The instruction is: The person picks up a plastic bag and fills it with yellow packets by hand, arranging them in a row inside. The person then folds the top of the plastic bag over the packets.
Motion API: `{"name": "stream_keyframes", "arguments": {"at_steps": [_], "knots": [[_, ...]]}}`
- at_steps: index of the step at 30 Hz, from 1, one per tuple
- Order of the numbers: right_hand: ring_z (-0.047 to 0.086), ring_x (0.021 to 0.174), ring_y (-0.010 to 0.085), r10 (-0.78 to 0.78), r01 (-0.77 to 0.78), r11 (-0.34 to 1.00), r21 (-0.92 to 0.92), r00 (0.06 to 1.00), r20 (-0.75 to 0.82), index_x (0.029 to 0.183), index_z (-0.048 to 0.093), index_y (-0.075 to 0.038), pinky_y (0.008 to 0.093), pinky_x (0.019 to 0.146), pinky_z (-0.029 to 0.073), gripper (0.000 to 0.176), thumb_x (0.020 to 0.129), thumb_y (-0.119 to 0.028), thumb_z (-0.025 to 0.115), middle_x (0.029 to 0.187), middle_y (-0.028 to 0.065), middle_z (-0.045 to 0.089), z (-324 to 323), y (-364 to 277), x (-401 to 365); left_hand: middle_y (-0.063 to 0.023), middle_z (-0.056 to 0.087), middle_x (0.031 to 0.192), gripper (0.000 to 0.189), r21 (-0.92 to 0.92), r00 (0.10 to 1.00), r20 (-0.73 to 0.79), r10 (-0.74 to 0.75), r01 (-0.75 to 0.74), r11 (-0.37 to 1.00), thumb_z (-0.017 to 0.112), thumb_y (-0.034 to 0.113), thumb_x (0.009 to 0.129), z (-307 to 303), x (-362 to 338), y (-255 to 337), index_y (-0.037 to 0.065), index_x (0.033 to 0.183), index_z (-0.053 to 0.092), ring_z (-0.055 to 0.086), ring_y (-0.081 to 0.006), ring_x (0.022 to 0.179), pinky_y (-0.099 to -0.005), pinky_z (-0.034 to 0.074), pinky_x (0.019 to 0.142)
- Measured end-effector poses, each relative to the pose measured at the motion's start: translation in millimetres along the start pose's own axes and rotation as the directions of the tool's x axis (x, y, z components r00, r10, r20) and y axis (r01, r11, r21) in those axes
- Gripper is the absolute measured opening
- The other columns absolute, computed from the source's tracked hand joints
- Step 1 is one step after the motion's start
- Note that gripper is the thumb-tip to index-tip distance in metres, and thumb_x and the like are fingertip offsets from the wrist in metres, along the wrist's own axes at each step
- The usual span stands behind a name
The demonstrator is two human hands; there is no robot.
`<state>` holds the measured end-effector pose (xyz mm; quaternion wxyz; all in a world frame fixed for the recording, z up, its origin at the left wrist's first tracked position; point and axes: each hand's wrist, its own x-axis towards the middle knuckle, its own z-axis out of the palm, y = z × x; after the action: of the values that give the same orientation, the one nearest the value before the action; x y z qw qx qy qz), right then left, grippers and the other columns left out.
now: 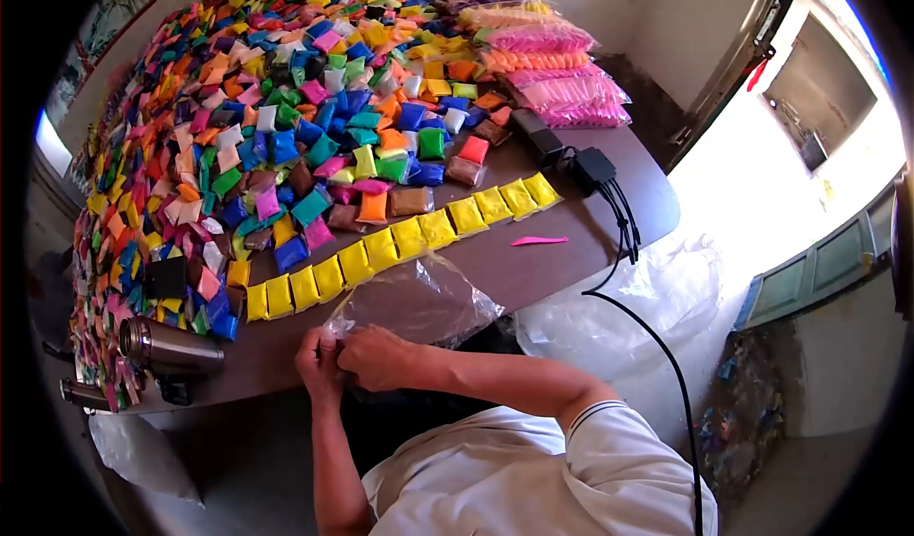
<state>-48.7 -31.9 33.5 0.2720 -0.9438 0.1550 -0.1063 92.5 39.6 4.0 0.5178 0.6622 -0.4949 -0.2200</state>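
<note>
Close together at the table's front edge, my left hand [320, 357] and my right hand [379, 357] are both closed on the gathered end of a clear plastic bag [419, 298]. The bag spreads to the right over the table edge and looks flat, with nothing visible inside. Just beyond it runs a slanting row of yellow packets [381, 248], laid side by side. A pink plastic knife-like tool [540, 241] lies right of the bag, apart from both hands. My fingertips are partly hidden by the bunched plastic.
A large heap of coloured packets [286, 108] covers the table's far and left parts. Bagged packets [562, 69] are stacked at the back right. A black box with cables [592, 168] sits near the right edge. A metal flask [171, 344] lies at left. Clear plastic sheeting [628, 307] hangs low right.
</note>
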Motion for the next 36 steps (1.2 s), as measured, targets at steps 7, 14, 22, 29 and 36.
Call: {"name": "stream_keyframes", "arguments": {"at_steps": [7, 14, 22, 29, 36], "knots": [[0.057, 0.103, 0.0325, 0.016, -0.018, 1.0, -0.018, 0.996, -0.088, 0.091, 0.071, -0.004, 0.0439, 0.086, 0.045, 0.018, 0.08, -0.018, 0.067, 0.102, 0.0161, 0.062, -0.7, -1.2, -2.3, -0.0073, 0.062, 0.082, 0.037, 0.008, 0.999, -0.023, 0.038, -0.038, 0.999, 0.055, 0.039, 0.098, -1.5, 0.3, -3.1, 0.003, 0.095, 0.062, 0.058, -0.0131, 0.079, -0.03, 0.048, 0.07], [0.054, 0.105, 0.0304, 0.016, -0.018, 1.0, -0.016, 0.994, -0.105, 0.095, 0.07, -0.007, 0.0434, 0.088, 0.042, 0.023, 0.082, -0.026, 0.068, 0.106, 0.0142, 0.06, 0.9, 0.5, -6.4, -0.0071, 0.064, 0.086, 0.039, -0.062, 1.0, -0.011, -0.018, 0.018, 0.998, 0.054, 0.041, 0.098, -2.1, 0.5, 3.5, 0.003, 0.095, 0.062, 0.059, -0.0132, 0.079, -0.027, 0.049, 0.071], [0.055, 0.107, 0.031, 0.225, -0.223, 0.959, -0.174, 0.974, -0.009, 0.101, 0.069, -0.012, 0.0467, 0.09, 0.041, 0.025, 0.085, -0.032, 0.064, 0.107, 0.0133, 0.06, -31.3, -4.8, -28.5, -0.0045, 0.065, 0.078, 0.038, -0.137, 0.996, -0.08, -0.024, 0.013, 0.991, 0.053, 0.037, 0.099, -0.8, 1.6, 2.8, 0.003, 0.088, 0.066, 0.058, -0.011, 0.076, -0.027, 0.047, 0.069], [0.058, 0.104, 0.0338, 0.306, -0.324, 0.93, -0.175, 0.944, -0.119, 0.1, 0.066, -0.012, 0.048, 0.088, 0.043, 0.026, 0.083, -0.031, 0.064, 0.102, 0.0141, 0.062, -56.6, 22.7, -59.9, -0.0038, 0.062, 0.078, 0.037, -0.129, 0.994, -0.09, -0.056, 0.044, 0.991, 0.052, 0.034, 0.1, 2.4, -1.1, 5.7, 0.003, 0.083, 0.063, 0.056, -0.0118, 0.078, -0.0286, 0.046, 0.074], [0.061, 0.097, 0.0347, 0.356, -0.394, 0.879, -0.267, 0.917, -0.182, 0.096, 0.064, -0.008, 0.0491, 0.082, 0.046, 0.019, 0.088, -0.024, 0.059, 0.097, 0.0148, 0.064, -80.6, 52.6, -75.0, -0.0053, 0.065, 0.081, 0.034, -0.127, 0.997, -0.074, -0.009, 0.0, 0.992, 0.052, 0.032, 0.101, 3.9, -0.6, 10.5, 0.003, 0.086, 0.064, 0.059, -0.0126, 0.08, -0.0282, 0.047, 0.076]]}}
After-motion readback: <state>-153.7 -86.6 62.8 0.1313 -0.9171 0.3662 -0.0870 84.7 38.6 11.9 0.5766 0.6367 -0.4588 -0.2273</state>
